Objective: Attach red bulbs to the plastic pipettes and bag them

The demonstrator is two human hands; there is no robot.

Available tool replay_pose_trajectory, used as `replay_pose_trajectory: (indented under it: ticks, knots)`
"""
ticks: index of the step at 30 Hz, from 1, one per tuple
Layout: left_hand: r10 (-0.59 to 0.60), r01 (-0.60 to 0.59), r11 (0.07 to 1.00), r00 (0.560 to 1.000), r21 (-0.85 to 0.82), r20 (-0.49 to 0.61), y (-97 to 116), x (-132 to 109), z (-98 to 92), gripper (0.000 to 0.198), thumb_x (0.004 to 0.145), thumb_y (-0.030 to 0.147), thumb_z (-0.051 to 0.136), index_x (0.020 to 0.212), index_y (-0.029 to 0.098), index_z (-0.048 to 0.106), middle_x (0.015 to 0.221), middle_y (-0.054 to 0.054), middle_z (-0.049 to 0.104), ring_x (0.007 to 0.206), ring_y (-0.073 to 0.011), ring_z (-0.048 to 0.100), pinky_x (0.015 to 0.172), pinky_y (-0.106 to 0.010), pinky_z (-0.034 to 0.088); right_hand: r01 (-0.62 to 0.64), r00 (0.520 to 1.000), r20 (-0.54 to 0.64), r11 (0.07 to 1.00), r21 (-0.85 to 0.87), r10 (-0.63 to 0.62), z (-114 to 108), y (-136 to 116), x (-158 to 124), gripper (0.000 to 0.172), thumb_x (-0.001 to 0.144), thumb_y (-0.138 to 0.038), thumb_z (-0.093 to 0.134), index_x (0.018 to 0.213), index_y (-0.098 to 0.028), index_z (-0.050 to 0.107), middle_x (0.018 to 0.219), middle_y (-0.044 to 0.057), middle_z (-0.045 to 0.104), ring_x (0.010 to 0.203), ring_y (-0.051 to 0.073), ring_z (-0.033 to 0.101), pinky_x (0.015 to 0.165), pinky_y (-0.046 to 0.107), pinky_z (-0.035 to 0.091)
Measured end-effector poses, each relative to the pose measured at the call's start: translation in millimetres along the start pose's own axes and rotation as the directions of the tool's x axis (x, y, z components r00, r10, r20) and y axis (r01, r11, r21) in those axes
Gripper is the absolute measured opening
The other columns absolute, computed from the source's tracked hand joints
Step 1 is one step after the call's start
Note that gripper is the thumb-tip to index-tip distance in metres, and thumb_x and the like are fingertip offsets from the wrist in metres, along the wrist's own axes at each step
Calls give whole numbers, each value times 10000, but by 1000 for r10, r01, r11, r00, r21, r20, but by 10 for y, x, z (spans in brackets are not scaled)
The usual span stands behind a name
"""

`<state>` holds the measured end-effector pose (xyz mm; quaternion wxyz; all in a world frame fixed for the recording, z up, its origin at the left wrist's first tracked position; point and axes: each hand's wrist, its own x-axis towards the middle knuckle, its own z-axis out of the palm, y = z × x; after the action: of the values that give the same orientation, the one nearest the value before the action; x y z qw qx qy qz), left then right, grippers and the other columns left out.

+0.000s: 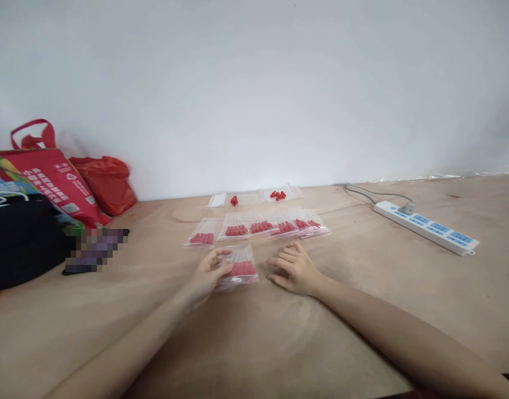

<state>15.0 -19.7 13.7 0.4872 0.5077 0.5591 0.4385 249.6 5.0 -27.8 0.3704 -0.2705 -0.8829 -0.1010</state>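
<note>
My left hand (210,272) pinches the left edge of a clear zip-lock bag (243,269), just over the wooden tabletop. Inside lie several red-handled pieces with thin pale shafts, too blurred to name. To the right of that bag, apart from it, my right hand (294,269) rests on the table with bent fingers spread and nothing in them. Behind both hands is a row of similar filled bags, with one bag (203,237) alone at the left and the others, such as this bag (237,227), overlapping toward the right.
Near the wall lie a bag with small red pieces (278,195) and another red piece (234,200). A white power strip (427,227) with a plugged-in grey cable is at the right. Red bags (105,183) and a black item (25,244) stand at the left.
</note>
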Motion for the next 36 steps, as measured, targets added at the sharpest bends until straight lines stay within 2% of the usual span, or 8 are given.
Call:
replay_pose_trajectory:
  ticks: [6, 12, 14, 17, 21, 25, 28, 36]
  knots:
    - [43, -36, 997, 995, -73, 94, -78, 174, 427, 340, 583, 292, 665, 866, 166, 523, 691, 43, 497, 583, -87, 500, 577, -210, 413, 161, 978, -104, 971, -179, -181, -38, 39, -7, 137, 811, -184, 476, 873, -194, 598, 606, -19, 585, 600, 110, 469, 797, 347, 319]
    - [204, -212, 968, 977, 136, 69, -181, 280, 376, 309, 661, 348, 621, 893, 167, 527, 794, 0, 504, 685, -131, 525, 633, -253, 448, 239, 962, -84, 950, -201, -259, -3, 75, -15, 173, 828, -118, 442, 819, -197, 596, 603, -30, 577, 574, 92, 462, 814, 359, 317]
    - [366, -370, 873, 928, 319, 74, -160, 255, 298, 332, 678, 375, 620, 934, 180, 542, 933, -46, 507, 858, -190, 530, 738, -314, 456, 230, 965, -78, 952, -203, -250, 12, 76, -13, 191, 826, -100, 430, 797, -191, 595, 592, -30, 569, 565, 89, 461, 820, 357, 319]
    - [585, -618, 582, 770, 528, 255, -112, 161, 208, 365, 661, 382, 659, 967, 204, 568, 1027, -75, 510, 995, -238, 490, 873, -377, 401, 201, 971, -86, 958, -204, -222, 17, 63, -6, 202, 816, -86, 424, 755, -182, 591, 575, -29, 564, 552, 87, 461, 825, 351, 323]
    - [648, -790, 299, 580, 536, 493, -146, 76, 233, 283, 686, 364, 653, 920, 211, 612, 926, -78, 586, 888, -229, 555, 811, -358, 438, 158, 978, -106, 968, -197, -181, 9, 38, 5, 200, 811, -108, 442, 675, -176, 573, 548, -24, 554, 546, 89, 460, 812, 335, 335]
    - [668, -819, 82, 468, 567, 579, -235, 116, 301, 177, 825, 191, 466, 838, 207, 642, 796, -63, 637, 763, -187, 590, 701, -316, 456, 188, 973, -98, 966, -175, -207, 8, 40, 7, 195, 817, -95, 436, 711, -169, 582, 563, -20, 569, 548, 90, 457, 806, 325, 340]
    - [660, -814, -35, 417, 580, 625, -250, 156, 293, 238, 835, 148, 424, 784, 199, 651, 756, -57, 653, 703, -178, 593, 645, -308, 449, 248, 964, -56, 955, -164, -260, 6, 52, 10, 211, 827, -75, 411, 759, -162, 590, 590, -15, 585, 571, 98, 461, 818, 333, 332]
    - [671, -769, -124, 400, 627, 624, -202, 160, 376, 212, 843, 207, 458, 736, 184, 640, 727, -45, 659, 684, -164, 600, 610, -282, 443, 248, 965, -30, 947, -203, -259, 33, 33, 51, 265, 822, -61, 380, 660, -164, 562, 542, -15, 537, 574, 111, 434, 815, 341, 305]
